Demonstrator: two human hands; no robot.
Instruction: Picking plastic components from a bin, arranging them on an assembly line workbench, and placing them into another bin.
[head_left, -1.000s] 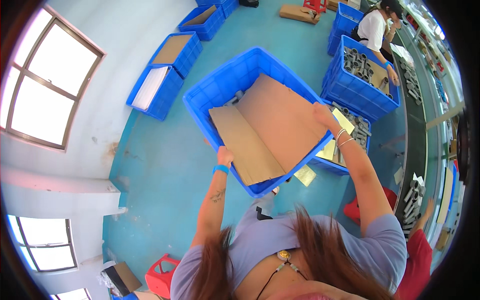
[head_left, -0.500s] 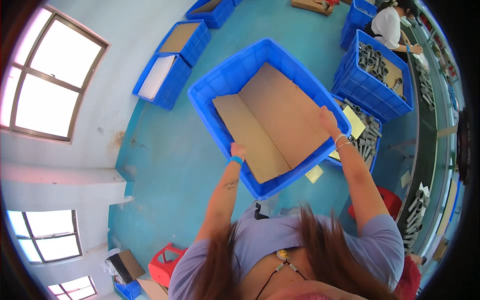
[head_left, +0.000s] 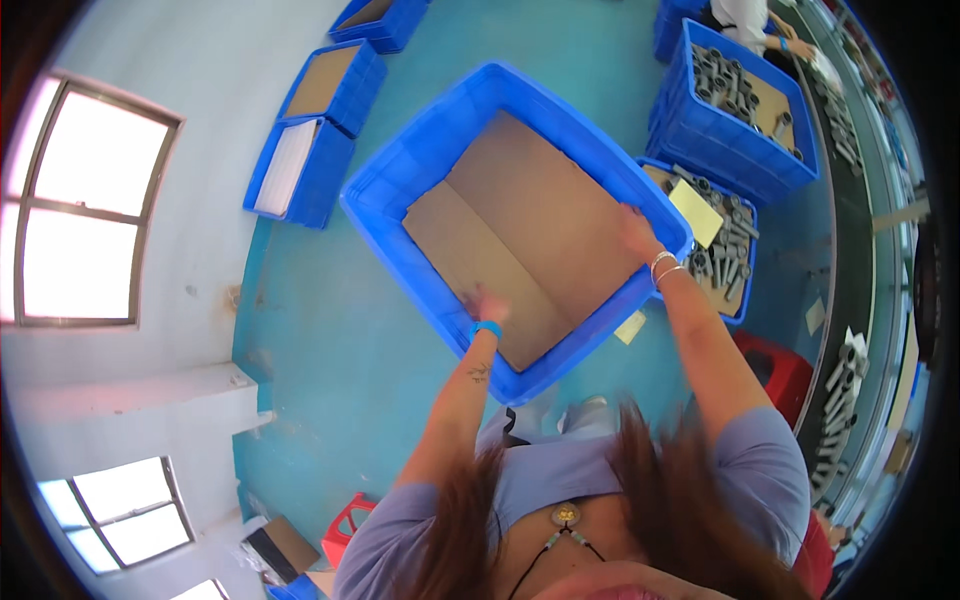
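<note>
A large blue plastic crate (head_left: 400,270) sits in front of me, turned at an angle. Inside it lies a sheet of brown cardboard (head_left: 540,190) with a crease across it. My left hand (head_left: 487,304) is over the cardboard's near left part, fingers spread and blurred by motion. Against the cardboard's right edge, by the crate's right wall, rests my right hand (head_left: 640,240), its fingers stretched out. Neither hand appears to grip anything.
At right stand a crate of grey pipe-like parts (head_left: 735,175) and a lower crate of similar parts (head_left: 735,285) with yellow paper (head_left: 695,212). A conveyor (head_left: 850,240) runs beyond, a person (head_left: 745,18) beside it. Blue crates (head_left: 320,180) line the left wall. A red stool (head_left: 775,375) stands right.
My left hand has left the crate's near left rim and moved inward over the cardboard. My right hand stays by the right edge. The view has shifted slightly.
</note>
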